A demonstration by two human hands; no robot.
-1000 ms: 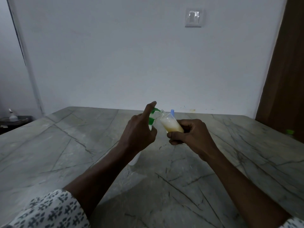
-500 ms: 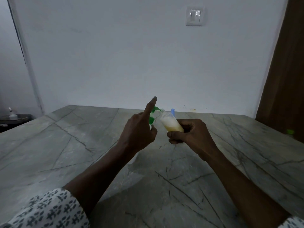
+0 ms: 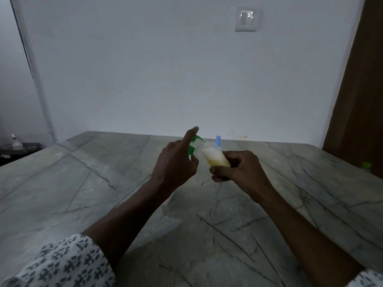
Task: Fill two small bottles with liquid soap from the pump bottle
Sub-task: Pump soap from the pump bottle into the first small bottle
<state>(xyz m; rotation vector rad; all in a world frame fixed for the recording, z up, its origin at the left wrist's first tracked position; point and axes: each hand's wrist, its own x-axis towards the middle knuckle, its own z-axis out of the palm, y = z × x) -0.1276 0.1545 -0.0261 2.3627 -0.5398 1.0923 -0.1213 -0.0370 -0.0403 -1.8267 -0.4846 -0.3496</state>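
My left hand (image 3: 176,160) grips the neck of the pump bottle, with its index finger stretched over the green pump head (image 3: 193,145). The hand and forearm hide the bottle's body. In my right hand (image 3: 238,166) I hold a small clear bottle (image 3: 214,156), tilted with its mouth up against the pump's nozzle. Pale yellow soap fills its lower part. Just behind it on the table stands a second small bottle with a blue cap (image 3: 218,140), mostly hidden.
The grey marble table (image 3: 83,183) runs back to a white wall. A small green object (image 3: 366,165) lies at its right edge near a brown door. At far left a dark low stand (image 3: 18,149) carries a small white item.
My left index finger lifted off the pump head half a second ago and has come back down onto it. My right hand and the small bottle have stayed in place.
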